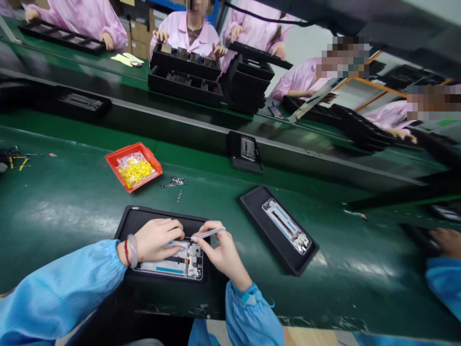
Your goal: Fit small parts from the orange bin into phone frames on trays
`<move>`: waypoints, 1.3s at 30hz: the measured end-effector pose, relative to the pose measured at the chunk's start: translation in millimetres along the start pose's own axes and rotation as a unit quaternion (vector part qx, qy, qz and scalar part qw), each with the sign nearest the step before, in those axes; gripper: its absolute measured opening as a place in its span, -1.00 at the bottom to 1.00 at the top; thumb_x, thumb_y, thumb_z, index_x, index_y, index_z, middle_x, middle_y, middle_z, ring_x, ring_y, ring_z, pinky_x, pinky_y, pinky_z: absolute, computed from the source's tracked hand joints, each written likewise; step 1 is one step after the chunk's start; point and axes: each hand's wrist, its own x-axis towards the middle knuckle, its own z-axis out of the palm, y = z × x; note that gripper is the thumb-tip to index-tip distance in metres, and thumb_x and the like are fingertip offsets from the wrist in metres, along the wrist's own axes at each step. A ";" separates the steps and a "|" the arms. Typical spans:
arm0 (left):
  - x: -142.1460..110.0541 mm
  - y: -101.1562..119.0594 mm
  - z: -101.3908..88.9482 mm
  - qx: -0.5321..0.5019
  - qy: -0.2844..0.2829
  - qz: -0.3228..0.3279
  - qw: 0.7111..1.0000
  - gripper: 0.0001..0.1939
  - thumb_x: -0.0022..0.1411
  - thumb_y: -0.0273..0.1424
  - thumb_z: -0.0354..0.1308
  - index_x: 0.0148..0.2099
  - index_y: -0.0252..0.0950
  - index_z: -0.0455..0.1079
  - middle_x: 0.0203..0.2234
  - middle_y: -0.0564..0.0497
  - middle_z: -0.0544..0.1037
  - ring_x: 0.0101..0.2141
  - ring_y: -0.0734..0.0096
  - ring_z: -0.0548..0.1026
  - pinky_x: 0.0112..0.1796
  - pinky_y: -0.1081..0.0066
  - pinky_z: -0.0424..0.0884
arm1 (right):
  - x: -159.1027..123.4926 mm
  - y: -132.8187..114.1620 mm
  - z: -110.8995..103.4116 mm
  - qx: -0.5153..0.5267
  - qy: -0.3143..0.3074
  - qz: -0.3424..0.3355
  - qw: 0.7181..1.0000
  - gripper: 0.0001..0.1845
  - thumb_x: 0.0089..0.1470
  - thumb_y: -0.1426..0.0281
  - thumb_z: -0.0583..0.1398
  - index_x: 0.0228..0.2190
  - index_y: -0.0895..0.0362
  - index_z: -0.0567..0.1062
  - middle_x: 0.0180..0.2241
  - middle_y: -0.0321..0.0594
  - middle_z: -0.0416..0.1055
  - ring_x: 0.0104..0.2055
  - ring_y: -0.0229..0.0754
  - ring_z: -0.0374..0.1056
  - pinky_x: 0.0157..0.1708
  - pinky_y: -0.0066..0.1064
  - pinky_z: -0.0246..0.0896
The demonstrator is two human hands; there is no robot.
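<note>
Smartphone housing [189, 263], opened, with metal plates and blue strips: lies in a black tray [162, 216] on a green conveyor belt [54, 216], directly under both hands, which hide its upper edge.

Left hand [158, 239], in a blue sleeve [54, 288], with a pale bangle [132, 251] and red cord [126, 252] at the wrist: fingers [175, 228] curled over the housing and touching it; grip or mere pressure cannot be told.

Right hand [221, 252]: fingers [207, 230] closed on a slim silver tool [214, 233], its tip hidden among the fingertips.

Nearby: red plastic tray [133, 166] holding a bag of yellow parts [135, 172]; small metal parts [175, 182]; second black tray [252, 206] with another housing [286, 226]. Markings on the housings too small to read.

Co-worker's hand [448, 241], at the right edge, partly cut off.
</note>
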 end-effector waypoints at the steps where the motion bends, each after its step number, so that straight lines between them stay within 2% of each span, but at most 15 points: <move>1: -0.3 0.0 0.5 0.027 0.001 0.020 0.999 -0.85 0.30 -0.35 -0.02 -0.27 -0.27 0.32 -0.35 0.01 0.47 -0.39 0.41 0.43 -0.35 0.44 0.33 | 0.0 -0.3 0.2 -0.005 -0.002 -0.006 1.000 -0.90 0.08 0.39 0.20 -0.36 0.07 0.34 -0.46 -0.30 0.42 -0.43 -0.23 0.42 -0.39 -0.45 0.33; 5: -2.3 -0.7 4.9 0.103 0.025 0.063 0.992 -0.80 0.34 -0.43 -0.09 -0.27 -0.26 0.36 -0.36 0.02 0.48 -0.45 0.43 0.39 -0.41 0.43 0.28 | 0.3 -1.3 0.4 -0.020 -0.020 -0.012 1.000 -0.92 0.09 0.42 0.20 -0.39 0.08 0.34 -0.47 -0.29 0.42 -0.43 -0.23 0.40 -0.39 -0.45 0.31; 10: -4.9 0.3 4.2 0.115 0.037 0.089 0.989 -0.75 0.35 -0.47 -0.12 -0.24 -0.24 0.39 -0.37 0.03 0.49 -0.49 0.45 0.36 -0.45 0.43 0.25 | 1.3 -2.9 0.9 -0.012 -0.030 -0.009 0.999 -0.90 0.10 0.42 0.19 -0.44 0.08 0.34 -0.49 -0.29 0.43 -0.43 -0.23 0.40 -0.39 -0.45 0.30; 23: -4.5 3.2 1.1 0.129 0.064 0.095 0.985 -0.65 0.38 -0.50 -0.20 -0.28 -0.26 0.41 -0.36 0.03 0.50 -0.50 0.48 0.39 -0.48 0.44 0.27 | 1.2 -4.4 1.5 -0.005 -0.039 -0.013 0.999 -0.88 0.13 0.38 0.16 -0.44 0.09 0.34 -0.48 -0.25 0.43 -0.42 -0.22 0.40 -0.39 -0.44 0.30; 31: -7.6 3.8 0.9 0.183 0.012 0.115 0.976 -0.83 0.32 -0.54 -0.04 -0.23 -0.30 0.38 -0.27 -0.02 0.51 -0.45 0.45 0.40 -0.43 0.43 0.30 | -0.5 -3.2 1.9 -0.001 -0.053 -0.006 0.999 -0.90 0.13 0.40 0.16 -0.44 0.10 0.37 -0.47 -0.24 0.42 -0.41 -0.21 0.37 -0.36 -0.40 0.29; 37: -7.0 13.2 3.7 0.179 0.016 0.076 0.981 -0.85 0.31 -0.50 -0.04 -0.26 -0.32 0.35 -0.30 -0.05 0.50 -0.42 0.40 0.42 -0.39 0.39 0.31 | 1.0 -6.0 0.1 -0.008 -0.073 -0.006 0.997 -0.86 0.15 0.39 0.15 -0.45 0.11 0.44 -0.46 -0.23 0.44 -0.42 -0.21 0.38 -0.38 -0.40 0.31; 39: -6.9 14.8 3.3 0.173 0.012 0.066 0.983 -0.86 0.31 -0.46 -0.04 -0.25 -0.32 0.34 -0.29 -0.06 0.49 -0.41 0.38 0.43 -0.38 0.37 0.32 | 0.5 -7.4 -3.5 0.000 -0.053 -0.016 0.998 -0.89 0.12 0.40 0.18 -0.45 0.09 0.45 -0.48 -0.24 0.45 -0.43 -0.20 0.39 -0.40 -0.39 0.31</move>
